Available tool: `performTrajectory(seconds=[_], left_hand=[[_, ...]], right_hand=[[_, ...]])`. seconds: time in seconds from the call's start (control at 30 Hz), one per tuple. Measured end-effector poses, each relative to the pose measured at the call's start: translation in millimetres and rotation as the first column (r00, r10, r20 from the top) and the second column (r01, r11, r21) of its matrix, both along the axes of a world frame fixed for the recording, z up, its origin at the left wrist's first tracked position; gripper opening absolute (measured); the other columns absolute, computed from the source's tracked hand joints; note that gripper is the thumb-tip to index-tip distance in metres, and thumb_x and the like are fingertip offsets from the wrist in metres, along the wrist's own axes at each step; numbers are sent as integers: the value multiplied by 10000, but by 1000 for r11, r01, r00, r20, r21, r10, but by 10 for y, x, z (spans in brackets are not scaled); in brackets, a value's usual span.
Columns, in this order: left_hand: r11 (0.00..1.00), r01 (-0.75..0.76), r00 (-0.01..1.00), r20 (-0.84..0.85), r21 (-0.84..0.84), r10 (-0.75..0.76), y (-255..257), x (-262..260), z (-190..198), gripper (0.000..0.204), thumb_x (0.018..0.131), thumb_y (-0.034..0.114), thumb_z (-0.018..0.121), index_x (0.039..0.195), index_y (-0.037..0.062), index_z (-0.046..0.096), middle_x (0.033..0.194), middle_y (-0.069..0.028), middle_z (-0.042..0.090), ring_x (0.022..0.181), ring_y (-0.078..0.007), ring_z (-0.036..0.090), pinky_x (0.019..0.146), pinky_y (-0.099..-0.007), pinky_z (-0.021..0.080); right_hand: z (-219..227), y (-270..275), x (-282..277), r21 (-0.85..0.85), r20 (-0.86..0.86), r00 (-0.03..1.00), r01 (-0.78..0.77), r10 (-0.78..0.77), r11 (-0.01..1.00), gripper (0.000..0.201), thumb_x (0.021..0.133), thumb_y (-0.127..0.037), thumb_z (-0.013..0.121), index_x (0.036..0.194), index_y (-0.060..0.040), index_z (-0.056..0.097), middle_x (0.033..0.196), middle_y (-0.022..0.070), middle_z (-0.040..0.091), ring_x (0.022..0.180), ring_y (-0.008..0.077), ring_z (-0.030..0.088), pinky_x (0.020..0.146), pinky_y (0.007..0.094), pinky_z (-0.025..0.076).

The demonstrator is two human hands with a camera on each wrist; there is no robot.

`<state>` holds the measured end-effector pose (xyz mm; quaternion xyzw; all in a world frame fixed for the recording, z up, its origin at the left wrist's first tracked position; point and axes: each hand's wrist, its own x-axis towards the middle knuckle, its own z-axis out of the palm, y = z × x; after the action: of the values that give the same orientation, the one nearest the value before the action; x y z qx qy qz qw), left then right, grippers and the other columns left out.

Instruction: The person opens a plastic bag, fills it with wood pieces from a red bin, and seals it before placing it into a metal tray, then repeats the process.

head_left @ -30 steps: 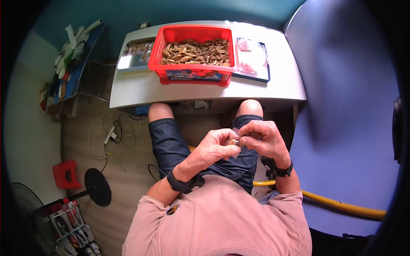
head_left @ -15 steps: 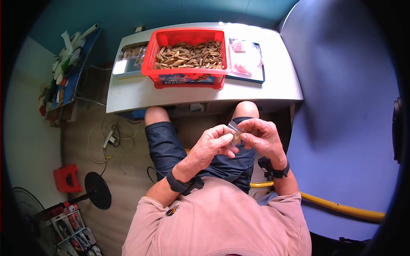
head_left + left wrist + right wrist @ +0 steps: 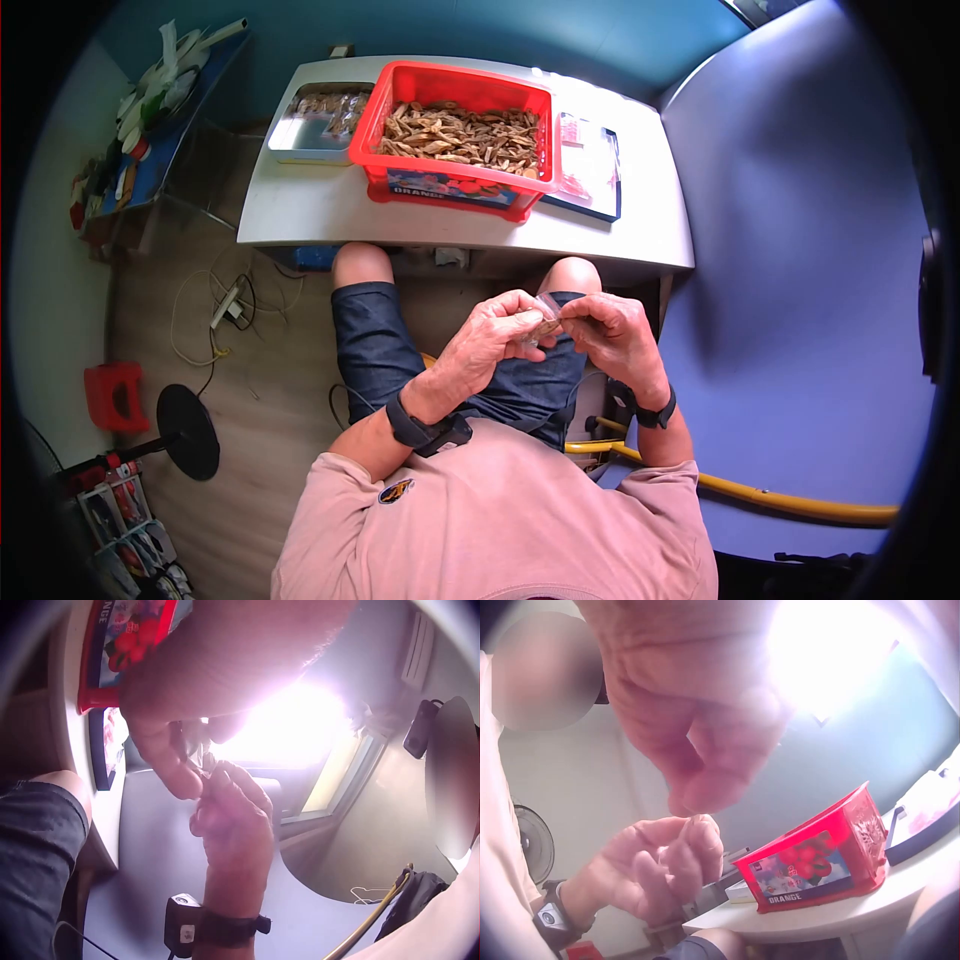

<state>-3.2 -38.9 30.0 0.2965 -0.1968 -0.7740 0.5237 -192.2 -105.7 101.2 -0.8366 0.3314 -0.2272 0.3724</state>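
Over the lap, my left hand (image 3: 490,340) pinches a small clear plastic bag (image 3: 547,327) between thumb and fingers. Something brownish shows inside the bag. My right hand (image 3: 618,340) meets it from the other side, its thumb and index finger pinched at the bag's edge. In the left wrist view, the clear plastic (image 3: 198,744) glints between the two hands, mostly covered by fingers. The right wrist view has both hands' fingertips close together, with the bag hidden behind them.
On the white table (image 3: 310,225) ahead stands a red basket (image 3: 455,190) of dried brown pieces. A tray (image 3: 310,150) with packed bags lies left of it, a dark-edged tray (image 3: 600,210) with pink-marked packets right. A yellow tube (image 3: 790,507) runs by the right elbow; cables (image 3: 225,305) lie on the floor.
The bag first sat mostly inside my left hand, then came up into view and now tilts between both hands. My right fingers have moved from a spread to a tighter pinch at its edge.
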Motion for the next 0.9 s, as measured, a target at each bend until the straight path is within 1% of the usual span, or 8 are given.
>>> performTrajectory(seconds=[0.23,0.3,0.43,0.53,0.6,0.63,0.7,0.9], left_hand=[[1000,-15,999,-42,-12,15,20,170,-130,142,993,198,620,1012,59,648,939,-53,669,796,-107,658,641,-228,568],[999,-23,999,-47,-30,22,26,200,-142,123,986,191,626,979,69,639,917,-41,662,796,-105,659,637,-227,564],[998,-60,996,-69,-24,58,18,246,-101,110,981,182,627,955,75,631,906,-39,657,795,-105,657,646,-231,562],[997,-72,995,-73,2,72,22,269,-89,115,970,192,638,959,78,631,920,-40,661,797,-114,657,668,-250,563],[998,-58,992,-110,-29,55,11,274,-107,118,952,196,654,962,81,633,935,-38,663,821,-117,653,700,-271,562],[998,-62,992,-115,-33,58,-1,282,-111,118,952,196,654,962,81,633,935,-38,663,821,-117,653,700,-271,562],[999,-33,990,-140,-19,30,6,295,-129,127,937,199,666,965,78,637,947,-41,663,849,-119,649,713,-276,557],[999,-31,982,-186,-43,23,-15,297,-153,154,917,206,675,975,67,644,945,-51,661,861,-131,646,740,-279,556]], right_hand=[[70,-15,262,-34,-87,996,0,-3,999,92,840,-7,729,915,-11,676,754,102,678,593,204,673,564,293,520],[43,-29,306,-102,-39,990,-139,136,985,111,824,21,751,890,1,665,712,47,633,560,93,576,523,223,449],[120,-83,385,-78,-86,991,-107,101,991,105,822,24,751,877,6,664,703,52,631,586,102,564,546,242,456],[205,-57,432,168,-78,991,-97,111,981,110,818,27,754,876,11,662,697,56,622,628,98,571,567,255,469],[192,-129,492,-202,-198,966,-207,167,957,107,804,38,744,868,7,664,700,58,620,616,101,568,569,257,471],[226,-126,492,-205,-203,964,-211,169,956,107,804,38,744,868,7,664,700,58,620,616,101,568,569,257,471],[314,-79,487,32,-96,983,-157,159,987,109,780,55,723,854,3,661,713,66,622,607,131,579,575,272,475],[388,-132,554,32,-190,959,-206,208,978,106,773,57,713,846,2,659,717,67,609,634,148,585,584,281,467]])
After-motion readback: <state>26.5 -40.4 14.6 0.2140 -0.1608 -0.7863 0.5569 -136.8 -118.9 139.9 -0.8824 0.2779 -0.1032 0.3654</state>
